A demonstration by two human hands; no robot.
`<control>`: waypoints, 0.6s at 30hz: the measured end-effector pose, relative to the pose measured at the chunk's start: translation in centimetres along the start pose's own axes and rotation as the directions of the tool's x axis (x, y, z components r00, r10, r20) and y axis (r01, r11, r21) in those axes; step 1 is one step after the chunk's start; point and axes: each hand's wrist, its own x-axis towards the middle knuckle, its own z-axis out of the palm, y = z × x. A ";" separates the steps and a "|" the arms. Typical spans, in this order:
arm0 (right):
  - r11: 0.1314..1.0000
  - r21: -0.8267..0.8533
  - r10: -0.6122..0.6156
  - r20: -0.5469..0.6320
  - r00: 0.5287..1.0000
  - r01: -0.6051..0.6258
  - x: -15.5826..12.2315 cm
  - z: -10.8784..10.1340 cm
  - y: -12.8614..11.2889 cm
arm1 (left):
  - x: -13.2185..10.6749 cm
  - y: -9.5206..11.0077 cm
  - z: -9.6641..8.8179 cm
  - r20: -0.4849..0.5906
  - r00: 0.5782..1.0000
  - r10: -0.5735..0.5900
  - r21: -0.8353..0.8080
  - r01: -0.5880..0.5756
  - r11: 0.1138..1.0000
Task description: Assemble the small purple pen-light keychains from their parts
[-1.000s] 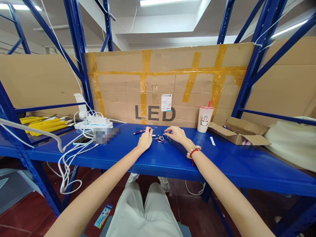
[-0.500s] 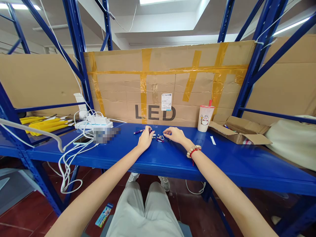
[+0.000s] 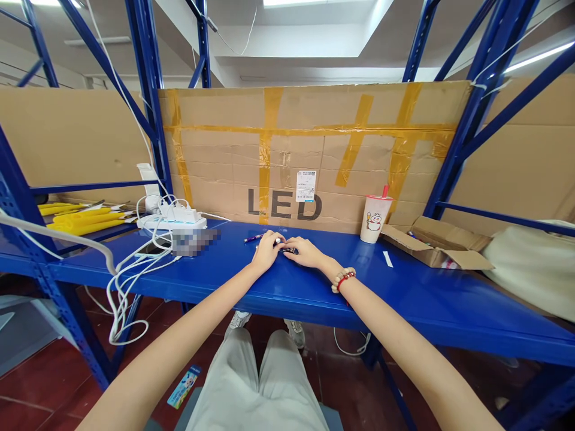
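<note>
Small shiny dark-and-silver pieces [image 3: 290,250], mostly covered and too small to make out, show between the hands over the smooth blue table [image 3: 215,269]. The left hand [image 3: 266,252] and right hand [image 3: 307,252] arch inward, fingers curled and nearly meeting, whether gripping I cannot tell; a slim dark purple rod [image 3: 253,239] runs behind the left, and a pale beaded bracelet [image 3: 342,280] rings the right wrist

Blue shelf [image 3: 215,269] with purple pen-like piece [image 3: 252,238], power strip [image 3: 173,223], cup [image 3: 375,219], white slip [image 3: 387,258], open carton [image 3: 433,258].
</note>
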 end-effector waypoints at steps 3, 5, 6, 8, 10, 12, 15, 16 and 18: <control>1.000 -0.012 -0.007 0.003 1.000 0.007 -0.1 0.0 0.1 | 0.1 -0.1 0.0 -0.004 1.000 0.012 -0.013 -0.012 1.000; 1.000 -0.015 -0.004 -0.003 1.000 0.004 -0.1 0.0 0.2 | 0.1 -0.2 0.1 -0.009 1.000 0.015 -0.019 -0.015 1.000; 1.000 -0.016 -0.001 -0.007 1.000 0.001 -0.1 0.0 0.2 | 0.1 -0.2 0.1 -0.010 1.000 0.017 -0.021 -0.017 1.000; 1.000 -0.015 0.009 -0.016 1.000 -0.009 0.0 0.0 0.4 | 0.0 -0.2 0.1 -0.006 1.000 0.027 -0.028 -0.027 0.999; 1.000 -0.013 0.013 -0.021 1.000 -0.014 0.0 0.2 0.6 | 0.0 0.0 0.0 0.008 0.999 0.046 -0.039 -0.046 0.998; 1.000 -0.009 0.013 -0.024 1.000 -0.013 0.1 0.4 0.8 | -0.1 0.2 0.0 0.028 0.997 0.069 -0.055 -0.068 0.996; 1.000 -0.006 0.019 -0.035 0.999 -0.020 0.2 0.6 1.0 | -0.3 0.6 -0.1 0.055 0.994 0.093 -0.084 -0.088 0.993; 1.000 -0.005 0.022 -0.039 0.999 -0.023 0.2 0.7 1.0 | -0.3 0.7 -0.1 0.061 0.993 0.097 -0.094 -0.091 0.991; 1.000 -0.002 0.022 -0.043 0.999 -0.022 0.2 0.7 1.0 | -0.3 0.9 -0.2 0.077 0.992 0.102 -0.115 -0.093 0.989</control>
